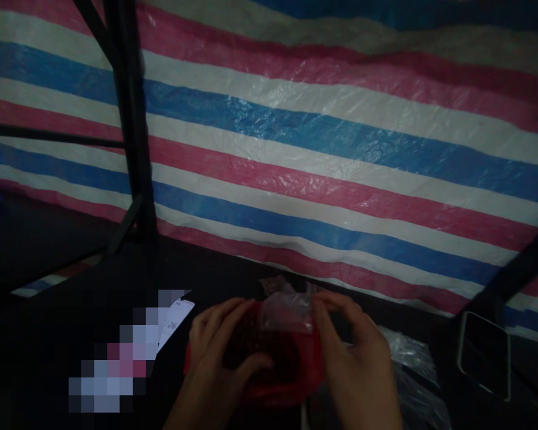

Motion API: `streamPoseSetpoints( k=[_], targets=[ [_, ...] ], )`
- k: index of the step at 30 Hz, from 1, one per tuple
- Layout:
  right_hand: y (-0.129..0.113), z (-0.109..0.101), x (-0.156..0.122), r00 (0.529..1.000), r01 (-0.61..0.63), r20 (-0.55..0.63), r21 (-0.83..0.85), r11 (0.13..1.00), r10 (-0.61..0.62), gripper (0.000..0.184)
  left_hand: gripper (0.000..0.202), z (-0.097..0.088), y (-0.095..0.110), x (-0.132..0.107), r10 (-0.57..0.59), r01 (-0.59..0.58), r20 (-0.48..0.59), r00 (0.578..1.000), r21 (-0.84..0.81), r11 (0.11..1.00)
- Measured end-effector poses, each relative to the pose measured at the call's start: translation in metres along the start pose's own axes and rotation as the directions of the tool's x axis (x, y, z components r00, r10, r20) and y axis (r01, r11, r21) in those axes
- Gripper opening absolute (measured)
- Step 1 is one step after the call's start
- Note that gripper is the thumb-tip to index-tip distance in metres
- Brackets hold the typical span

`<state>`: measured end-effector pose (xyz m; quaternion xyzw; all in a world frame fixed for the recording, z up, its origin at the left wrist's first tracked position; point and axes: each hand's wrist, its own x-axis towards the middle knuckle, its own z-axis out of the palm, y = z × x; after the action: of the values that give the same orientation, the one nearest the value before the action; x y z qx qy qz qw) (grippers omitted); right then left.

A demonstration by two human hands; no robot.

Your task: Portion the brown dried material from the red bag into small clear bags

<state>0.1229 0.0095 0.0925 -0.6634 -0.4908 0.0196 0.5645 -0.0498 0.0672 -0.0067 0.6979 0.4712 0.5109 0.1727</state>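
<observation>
At the bottom centre of the frame, both hands close on a small clear bag (287,312) above a red bowl (296,370): left hand (219,352) grips its side, right hand (345,346) pinches its top.

A striped tarpaulin (341,149) in red, white and blue forms the backdrop behind the dark bench (72,334). A black metal frame post (128,119) stands at the bench's rear left. A phone (483,353) lies near the right edge. Crumpled clear plastic (412,370) lies just left of it.
</observation>
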Motion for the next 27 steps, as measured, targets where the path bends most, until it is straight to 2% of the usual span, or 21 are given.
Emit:
streamPoseSetpoints(
  k=[3, 5, 8, 11, 14, 17, 19, 20, 22, 25, 27],
  targets=[
    [0.011, -0.022, 0.014, 0.970, -0.132, -0.205, 0.019, 0.991, 0.134, 0.040, 0.037, -0.012, -0.004, 0.000, 0.004, 0.033, -0.219, 0.976, 0.167, 0.985],
    [0.027, -0.038, 0.023, 0.915, -0.216, -0.361, -0.061, 0.974, 0.180, 0.044, 0.047, -0.018, -0.007, -0.001, -0.043, 0.128, -0.315, 0.948, 0.256, 0.958],
    [0.059, -0.055, 0.032, 0.889, -0.373, -0.390, -0.316, 0.872, 0.239, 0.041, 0.064, -0.021, -0.016, -0.003, -0.177, 0.257, -0.273, 0.946, 0.295, 0.920],
    [0.087, -0.057, 0.033, 0.900, -0.432, -0.301, -0.531, 0.729, 0.315, 0.042, 0.061, -0.020, -0.025, -0.005, -0.301, 0.329, -0.153, 0.941, 0.214, 0.920],
    [0.095, -0.050, 0.028, 0.929, -0.369, -0.251, -0.603, 0.708, 0.271, 0.044, 0.053, -0.020, -0.027, -0.003, -0.332, 0.342, -0.117, 0.936, 0.080, 0.936],
    [0.083, -0.035, 0.028, 0.964, -0.265, -0.199, -0.645, 0.717, 0.177, 0.042, 0.050, -0.024, -0.022, -0.003, -0.367, 0.357, -0.176, 0.913, -0.083, 0.930],
    [0.072, -0.020, 0.036, 0.987, -0.141, -0.040, -0.692, 0.708, 0.157, 0.037, 0.048, -0.026, -0.016, -0.005, -0.360, 0.334, -0.238, 0.902, -0.140, 0.932],
    [0.067, -0.012, 0.042, 0.985, -0.069, 0.061, -0.712, 0.698, 0.160, 0.035, 0.044, -0.027, -0.014, -0.007, -0.334, 0.307, -0.267, 0.904, -0.139, 0.941],
    [0.062, 0.007, 0.058, 0.954, 0.068, 0.247, -0.729, 0.681, 0.170, 0.034, 0.034, -0.027, -0.009, -0.011, -0.241, 0.223, -0.315, 0.918, -0.093, 0.970],
    [0.061, 0.034, 0.082, 0.906, 0.164, 0.381, -0.721, 0.673, 0.187, 0.025, 0.022, -0.026, -0.003, -0.012, -0.092, 0.095, -0.366, 0.926, -0.010, 0.995],
    [0.064, 0.049, 0.092, 0.869, 0.196, 0.444, -0.714, 0.672, 0.218, 0.027, 0.021, -0.026, 0.002, -0.011, 0.009, 0.005, -0.384, 0.923, 0.036, 0.999]
  ],
)
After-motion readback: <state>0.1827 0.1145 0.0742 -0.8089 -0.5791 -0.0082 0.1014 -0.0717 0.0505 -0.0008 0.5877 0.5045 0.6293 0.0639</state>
